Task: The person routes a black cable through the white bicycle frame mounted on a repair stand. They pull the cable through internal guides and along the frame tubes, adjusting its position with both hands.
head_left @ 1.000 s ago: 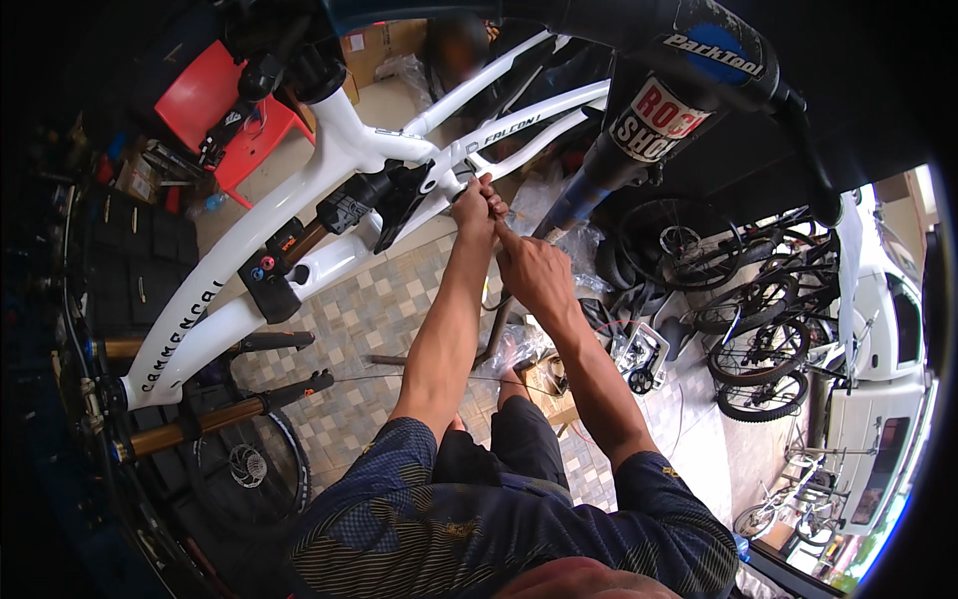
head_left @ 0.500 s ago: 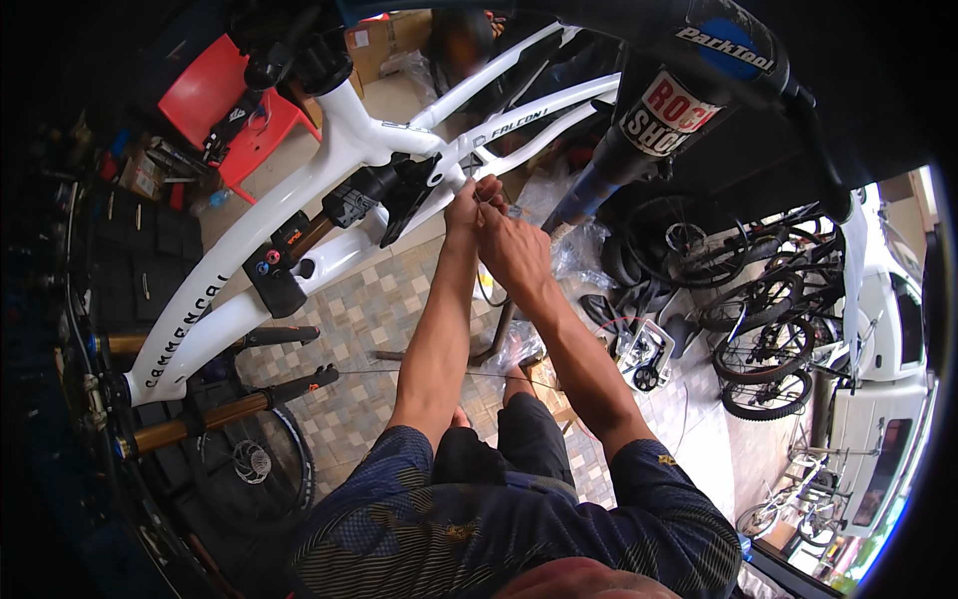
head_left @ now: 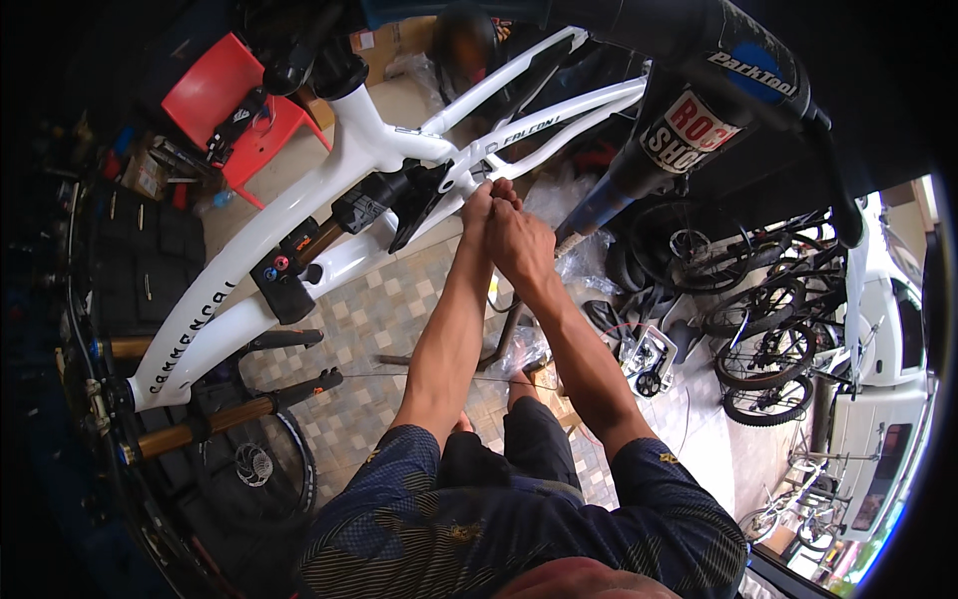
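My left hand (head_left: pixel 481 208) and my right hand (head_left: pixel 521 243) are pressed together, both closed, against the white bicycle frame (head_left: pixel 225 255) near its rear pivot. Overlapping fingers hide whatever they grip. Just left of them are the black rear shock (head_left: pixel 371 203), with its bronze-coloured shaft, and a black plate-like part beside it. Beyond my hands the white rear stays (head_left: pixel 574 110) stretch up and to the right. A gold fork (head_left: pixel 205 424) is joined to the frame's lower left end.
A thick dark repair-stand post (head_left: pixel 624 160) with stickers rises close on the right. A red chair (head_left: pixel 235 120) stands at the far left. Clear plastic wrap (head_left: pixel 589 255), a white crank-bearing part (head_left: pixel 651 354) and several bicycles (head_left: pixel 763 329) lie or stand right. A wheel (head_left: pixel 259 464) is lower left.
The view has shifted a little, moving the frame and post slightly rightward in the picture. My right hand has turned and closed further over my left fingers; both stay at the frame.
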